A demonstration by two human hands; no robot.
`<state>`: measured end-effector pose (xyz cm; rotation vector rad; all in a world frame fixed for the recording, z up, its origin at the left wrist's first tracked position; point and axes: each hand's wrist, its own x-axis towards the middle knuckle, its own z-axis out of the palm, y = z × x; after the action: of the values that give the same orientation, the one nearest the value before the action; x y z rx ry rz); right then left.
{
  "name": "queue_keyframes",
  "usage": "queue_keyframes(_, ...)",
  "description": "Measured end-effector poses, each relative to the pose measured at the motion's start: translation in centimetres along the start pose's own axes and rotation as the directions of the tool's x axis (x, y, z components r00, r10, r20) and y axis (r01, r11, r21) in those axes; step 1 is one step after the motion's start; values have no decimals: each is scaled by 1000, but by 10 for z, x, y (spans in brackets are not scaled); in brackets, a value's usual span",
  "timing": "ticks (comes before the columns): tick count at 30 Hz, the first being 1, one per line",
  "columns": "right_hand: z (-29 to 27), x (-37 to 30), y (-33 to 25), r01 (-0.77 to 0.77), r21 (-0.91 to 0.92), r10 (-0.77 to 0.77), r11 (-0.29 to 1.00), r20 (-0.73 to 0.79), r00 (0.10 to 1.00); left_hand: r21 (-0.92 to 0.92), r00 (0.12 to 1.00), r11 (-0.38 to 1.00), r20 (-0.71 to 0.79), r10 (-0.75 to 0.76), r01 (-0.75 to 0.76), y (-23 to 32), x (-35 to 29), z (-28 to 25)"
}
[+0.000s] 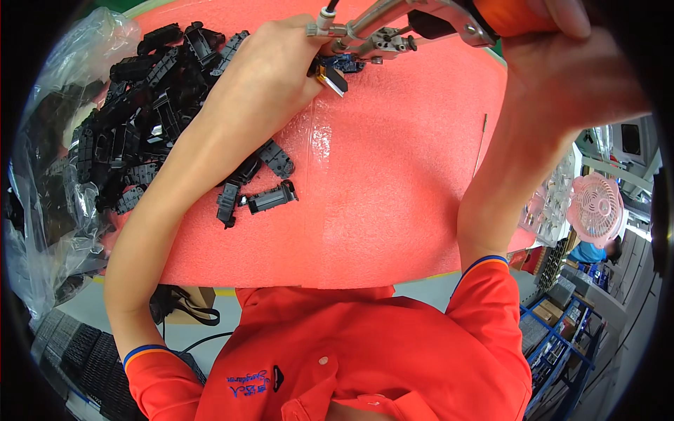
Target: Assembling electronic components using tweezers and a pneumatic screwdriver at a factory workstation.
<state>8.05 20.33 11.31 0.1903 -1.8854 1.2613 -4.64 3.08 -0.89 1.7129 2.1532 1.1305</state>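
Note:
At the far middle of the table, my left hand (284, 59) has its fingers closed on a small part with a blue circuit board (344, 63). An orange and black strip (331, 80) sticks out beside it, and the fingertips are mostly hidden. My right hand (540, 67) is wrapped round the orange grip of a metal hand tool (382, 35). The tool's jointed silver body reaches left, its tip close above the circuit board; whether they touch I cannot tell. A thin black hose joins its fitting beside my left hand.
Several black plastic housings (165, 112) lie heaped at the left on the pink foam-covered table (393, 196). One loose housing (272, 198) sits nearer me. Clear plastic bagging (60, 245) edges the pile. A thin rod (484, 126) lies at the right; beyond stand a pink fan (595, 209) and blue shelving (562, 337).

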Motion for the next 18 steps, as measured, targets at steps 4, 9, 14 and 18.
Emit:
queue_keyframes(4,27,-1,-8,11,11,-11,1000,7,1000,23,1000,1000,10,2,-2,2,0,0)
queue_keyframes(9,37,7,-9,41,28,-41,999,1,999,35,998,998,33,-50,48,5,3,-3)
queue_keyframes(14,35,5,-12,53,42,-53,998,-5,999,12,996,996,33,-83,83,1,1,0)
queue_keyframes(18,8,7,5,34,52,-34,998,4,999,5,998,999,28,-49,49,2,1,0)
